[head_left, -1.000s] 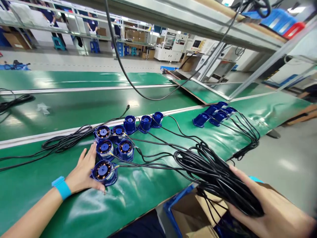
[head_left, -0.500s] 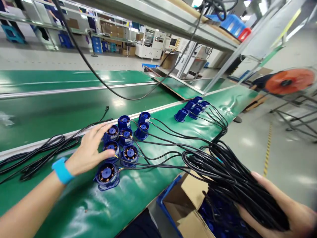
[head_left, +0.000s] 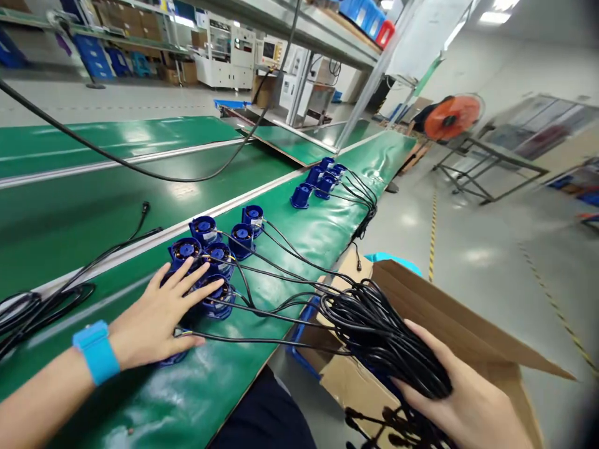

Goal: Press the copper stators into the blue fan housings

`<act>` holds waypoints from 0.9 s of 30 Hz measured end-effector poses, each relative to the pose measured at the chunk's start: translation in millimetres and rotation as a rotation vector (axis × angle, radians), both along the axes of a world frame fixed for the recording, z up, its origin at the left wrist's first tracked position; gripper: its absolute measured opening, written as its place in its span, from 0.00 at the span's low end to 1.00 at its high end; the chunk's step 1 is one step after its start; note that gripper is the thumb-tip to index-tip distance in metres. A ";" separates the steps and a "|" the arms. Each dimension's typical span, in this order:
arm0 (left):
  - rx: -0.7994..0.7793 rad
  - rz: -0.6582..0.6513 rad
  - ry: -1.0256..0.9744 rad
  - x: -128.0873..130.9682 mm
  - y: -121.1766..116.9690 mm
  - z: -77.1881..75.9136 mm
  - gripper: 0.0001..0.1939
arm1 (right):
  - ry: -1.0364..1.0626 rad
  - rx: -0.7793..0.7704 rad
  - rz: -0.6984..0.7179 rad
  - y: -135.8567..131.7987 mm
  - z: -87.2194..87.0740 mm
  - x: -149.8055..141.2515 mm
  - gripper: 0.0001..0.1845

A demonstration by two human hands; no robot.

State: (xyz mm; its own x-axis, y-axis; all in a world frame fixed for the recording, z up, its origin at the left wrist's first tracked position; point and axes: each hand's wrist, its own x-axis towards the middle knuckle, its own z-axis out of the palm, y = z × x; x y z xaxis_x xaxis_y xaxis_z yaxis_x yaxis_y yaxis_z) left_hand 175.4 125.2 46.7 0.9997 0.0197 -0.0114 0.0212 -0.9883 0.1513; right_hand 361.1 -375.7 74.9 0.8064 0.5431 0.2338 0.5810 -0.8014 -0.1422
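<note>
Blue fans (head_left: pixel 242 242) stand clustered on green bench (head_left: pixel 140 415), under and beside left hand (head_left: pixel 161 312) — wide open, fingers spread over nearest ones, no closed grip visible. Right hand (head_left: pixel 468 396) curled round thick black cable bundle (head_left: pixel 388 337), over open cardboard box (head_left: pixel 468 324). Likely risk: tug on bundle could drag fans off bench edge or strain their leads; slackened right hold could spill loops into box. Farther along, second fan group (head_left: pixel 302 197) — cables hanging at edge could snag.
</note>
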 end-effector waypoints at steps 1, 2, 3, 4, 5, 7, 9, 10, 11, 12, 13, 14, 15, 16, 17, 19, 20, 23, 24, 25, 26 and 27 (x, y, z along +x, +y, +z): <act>-0.005 -0.031 0.008 2.5 7.6 2.0 0.49 | 0.074 0.019 -0.031 1.6 -7.9 -4.1 0.42; -0.007 -0.051 0.012 4.0 13.6 3.6 0.50 | 0.159 0.058 -0.065 2.9 -19.5 -9.0 0.42; -0.003 -0.062 0.011 4.5 17.7 4.7 0.50 | 0.247 0.117 -0.100 3.9 -34.6 -14.9 0.42; 0.008 -0.064 0.000 4.2 19.5 5.2 0.52 | 0.334 0.187 -0.128 5.1 -53.0 -21.6 0.43; 0.026 -0.058 -0.022 3.3 19.1 5.0 0.54 | 0.419 0.269 -0.144 6.9 -73.7 -28.9 0.43; 0.061 -0.042 -0.083 1.1 12.4 3.1 0.58 | 0.555 0.427 -0.140 13.7 -117.4 -43.5 0.47; 0.074 -0.042 -0.123 0.4 0.7 -0.4 0.56 | 0.577 0.531 -0.118 27.5 -155.0 -56.3 0.58; 0.066 -0.046 -0.129 1.1 -5.6 -2.4 0.53 | 0.544 0.549 -0.113 37.8 -168.8 -61.8 0.63; 0.053 -0.045 -0.129 2.5 -11.6 -4.4 0.49 | 0.479 0.553 -0.103 50.6 -178.7 -67.0 0.68; 0.039 -0.032 -0.129 4.5 -16.8 -6.2 0.46 | 0.401 0.544 -0.078 65.8 -185.0 -72.3 0.72; 0.028 -0.010 -0.133 6.7 -20.9 -7.6 0.44 | 0.314 0.532 -0.036 83.0 -188.6 -77.9 0.75; 0.019 0.014 -0.136 8.9 -23.8 -8.7 0.44 | 0.231 0.518 0.024 101.6 -190.3 -83.8 0.79; 0.018 0.035 -0.133 10.7 -25.5 -9.3 0.44 | 0.157 0.508 0.092 120.7 -191.5 -90.0 0.81; 0.022 0.048 -0.126 12.0 -26.5 -9.4 0.46 | 0.088 0.501 0.156 139.4 -192.9 -95.9 0.83; 0.031 0.053 -0.120 12.7 -26.9 -9.2 0.48 | 0.025 0.501 0.208 156.7 -194.9 -100.8 0.84; 0.052 0.054 -0.107 12.5 -27.6 -7.8 0.52 | -0.079 0.507 0.270 183.7 -199.3 -104.4 0.78; 0.065 0.062 -0.104 12.1 -28.5 -6.8 0.54 | -0.113 0.502 0.272 192.1 -199.9 -102.0 0.73; 0.107 0.133 -0.094 12.0 -32.9 -3.5 0.57 | -0.122 0.496 0.151 193.3 -182.9 -80.1 0.56; 0.117 0.165 -0.083 12.6 -33.8 -2.4 0.57 | -0.091 0.508 0.107 186.4 -170.0 -70.4 0.49; 0.123 0.195 -0.072 13.6 -33.7 -1.2 0.57 | -0.037 0.529 0.089 177.1 -154.7 -61.1 0.41; 0.123 0.221 -0.062 14.8 -32.4 0.0 0.56 | 0.050 0.547 0.133 166.4 -138.5 -52.8 0.34; 0.120 0.246 -0.054 16.2 -29.8 1.2 0.54 | 0.169 0.559 0.226 155.5 -123.4 -45.8 0.29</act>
